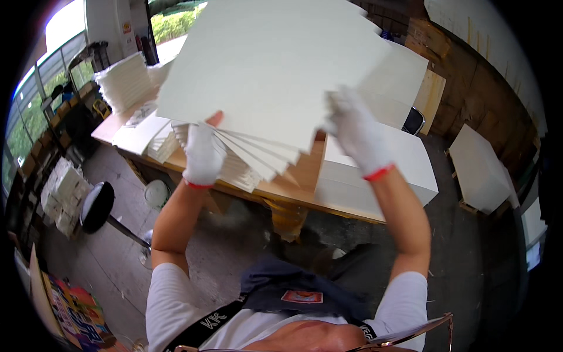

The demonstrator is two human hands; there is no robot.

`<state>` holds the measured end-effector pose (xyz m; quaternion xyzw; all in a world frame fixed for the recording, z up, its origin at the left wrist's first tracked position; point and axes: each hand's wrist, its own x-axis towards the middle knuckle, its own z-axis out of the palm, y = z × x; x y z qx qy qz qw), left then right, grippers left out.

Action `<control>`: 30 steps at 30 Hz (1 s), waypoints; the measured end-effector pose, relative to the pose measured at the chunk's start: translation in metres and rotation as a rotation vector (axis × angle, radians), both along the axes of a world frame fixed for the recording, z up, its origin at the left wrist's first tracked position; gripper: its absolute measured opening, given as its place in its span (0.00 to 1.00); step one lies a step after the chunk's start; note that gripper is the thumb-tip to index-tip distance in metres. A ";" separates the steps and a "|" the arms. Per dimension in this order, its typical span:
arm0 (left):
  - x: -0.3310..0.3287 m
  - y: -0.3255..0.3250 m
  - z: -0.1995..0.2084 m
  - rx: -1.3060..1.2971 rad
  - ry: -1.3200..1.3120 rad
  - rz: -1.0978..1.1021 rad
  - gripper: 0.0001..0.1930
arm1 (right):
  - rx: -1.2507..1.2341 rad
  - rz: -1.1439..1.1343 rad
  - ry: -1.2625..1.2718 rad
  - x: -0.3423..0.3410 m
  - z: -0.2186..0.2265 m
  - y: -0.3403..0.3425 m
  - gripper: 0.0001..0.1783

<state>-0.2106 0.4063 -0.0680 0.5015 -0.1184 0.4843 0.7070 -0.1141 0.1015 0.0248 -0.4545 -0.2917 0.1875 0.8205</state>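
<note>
My left hand [203, 154], in a white glove with a red cuff and a bare thumb, is closed on the near left corner of large white sheets [252, 70]. The sheets are tilted up and fanned out, their near corners stepped one past another. My right hand [358, 129], gloved the same way, is beside the right edge of the sheets. Motion smears its fingers, so I cannot tell whether it touches them. Beneath lie a wooden-topped table [299, 179] and more white sheets [237, 167] in an uneven pile.
A squared stack of white sheets [375, 182] stands on the table's right, with another stack [478, 170] on a pallet farther right. A bundled white stack [124, 82] is at the back left. On the floor to the left are a round black stool [97, 206] and a white bucket [156, 193].
</note>
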 end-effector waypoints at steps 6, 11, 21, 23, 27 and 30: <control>0.029 0.091 0.067 -0.243 0.226 -0.097 0.15 | -0.013 0.018 -0.033 0.027 -0.013 0.164 0.18; 0.049 0.128 0.022 -0.161 0.549 0.002 0.18 | -0.283 -0.006 0.184 0.078 -0.053 0.223 0.15; 0.059 0.100 0.022 -0.492 0.465 -0.209 0.17 | -0.180 -0.008 0.373 0.065 -0.050 0.206 0.23; 0.056 0.091 0.026 -0.471 0.481 -0.163 0.17 | -0.132 0.048 0.392 0.068 -0.052 0.204 0.28; 0.069 0.118 0.011 -0.242 0.543 -0.055 0.19 | -0.165 0.064 0.311 0.089 -0.060 0.207 0.29; 0.060 0.138 -0.002 0.815 0.749 0.468 0.16 | -0.094 0.136 0.390 0.067 -0.048 0.198 0.27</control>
